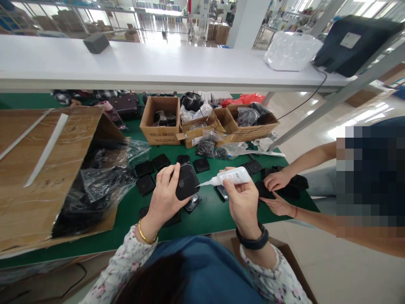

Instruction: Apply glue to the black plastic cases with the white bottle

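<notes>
My left hand (166,192) grips a black square plastic part (186,181), tilted up above the table. In my right hand (242,202) is a white glue bottle (236,175), held sideways with its thin nozzle pointing left. The nozzle tip is at the right edge of the black part; whether it touches, I cannot tell. Below the held part, a shiny black piece (193,203) lies on the green table. Another one (222,193) is left of my right hand. Several similar black square parts (144,169) lie behind and left of my left hand.
A large cardboard box (41,169) with black bagged parts lies on the left. Smaller open cartons (160,137) stand at the back, beneath a white shelf (177,63). At right, a co-worker's hands (278,180) handle black parts on the table.
</notes>
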Available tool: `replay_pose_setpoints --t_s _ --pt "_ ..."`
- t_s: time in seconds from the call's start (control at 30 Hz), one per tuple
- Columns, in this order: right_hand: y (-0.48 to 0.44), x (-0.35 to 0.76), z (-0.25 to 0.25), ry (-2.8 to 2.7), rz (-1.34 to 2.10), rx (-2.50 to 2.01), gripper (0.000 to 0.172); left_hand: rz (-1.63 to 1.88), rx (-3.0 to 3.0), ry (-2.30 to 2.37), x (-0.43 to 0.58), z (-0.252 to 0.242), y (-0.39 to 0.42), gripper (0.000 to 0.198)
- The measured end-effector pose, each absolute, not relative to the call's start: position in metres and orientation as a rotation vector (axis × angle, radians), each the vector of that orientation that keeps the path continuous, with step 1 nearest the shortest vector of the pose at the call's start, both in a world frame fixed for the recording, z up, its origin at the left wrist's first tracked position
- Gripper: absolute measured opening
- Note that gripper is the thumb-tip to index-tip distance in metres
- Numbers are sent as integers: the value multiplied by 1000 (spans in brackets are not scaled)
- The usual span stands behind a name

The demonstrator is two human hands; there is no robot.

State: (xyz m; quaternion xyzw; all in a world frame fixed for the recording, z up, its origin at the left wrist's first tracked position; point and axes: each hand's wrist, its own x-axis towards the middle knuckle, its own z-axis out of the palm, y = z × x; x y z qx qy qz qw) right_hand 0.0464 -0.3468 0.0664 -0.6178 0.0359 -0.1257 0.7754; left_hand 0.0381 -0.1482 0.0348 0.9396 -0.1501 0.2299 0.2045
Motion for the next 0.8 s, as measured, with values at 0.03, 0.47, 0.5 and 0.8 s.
replay_pose_setpoints --t_s 0.03,0.47,0.5,0.8 --pt "-347 47 69 59 -271 -1348 32 651 2620 -423 38 35 -148 91" --pt "-345 54 109 -274 -230 -1616 22 726 2603 -430 37 55 -141 89" --pt "-346 54 112 -304 -223 -1644 21 733 2604 -431 36 56 -141 88" --pt "-346 55 122 -390 -203 -1684 17 748 2616 -419 32 57 -139 87"
